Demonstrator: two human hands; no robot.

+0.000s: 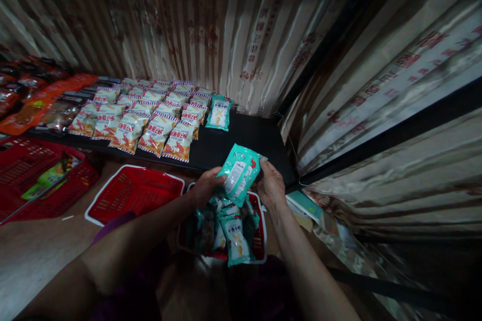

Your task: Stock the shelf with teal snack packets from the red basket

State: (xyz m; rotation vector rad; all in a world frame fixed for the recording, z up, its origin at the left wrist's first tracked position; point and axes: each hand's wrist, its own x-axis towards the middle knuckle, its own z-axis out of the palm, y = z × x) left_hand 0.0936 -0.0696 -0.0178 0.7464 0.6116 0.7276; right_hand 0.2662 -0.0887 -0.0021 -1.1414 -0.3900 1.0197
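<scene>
As hands (205, 185) hold a packet (240, 173), bags (157, 133) crowd the shelf (252, 133).

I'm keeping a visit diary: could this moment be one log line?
left hand, right hand: holding teal rectangular plastic packet | below: red white-rimmed plastic basket, similar packets inside | beyond: flat black surface

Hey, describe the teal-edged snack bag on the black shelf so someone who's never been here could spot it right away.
Find the long black shelf in front of the patterned curtain. Toward its back, look just right of the white bags with striped ends. The snack bag there is the shelf's only one with teal edges.
</scene>
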